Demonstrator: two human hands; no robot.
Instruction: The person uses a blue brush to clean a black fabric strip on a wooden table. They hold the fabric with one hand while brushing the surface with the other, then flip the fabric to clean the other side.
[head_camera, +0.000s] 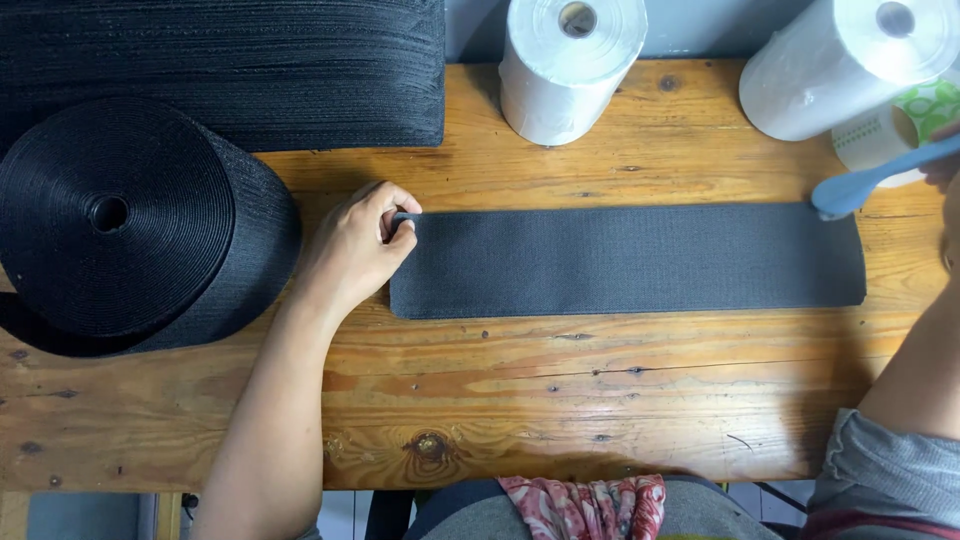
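- My left hand pinches the upper left corner of the black strip, thumb and forefinger closed on the fabric edge, the other fingers curled under.
- The black strip lies flat across the middle of the wooden table, running lengthwise from my left hand toward the table's right edge, parallel to the front edge.
- My right hand is mostly cut off at the right edge of view. It seems wrapped around the blue handle, whose rounded end rests at the strip's upper right corner; how tightly it grips I cannot tell.
- To do this well, I judge the corner pinch should stay firm so the strip stays taut and straight, without wrinkling or lifting off the wood.
- I would keep the strip's long edges square to the table's front edge and the tool flat against the far end, so neither end skews.
- The large black webbing roll sits just beside my left hand near the left edge; I would keep the wrist clear of it.
- A stack of black webbing fills the back left corner, and two white rolls and a tape roll stand along the back edge, well clear of the strip.
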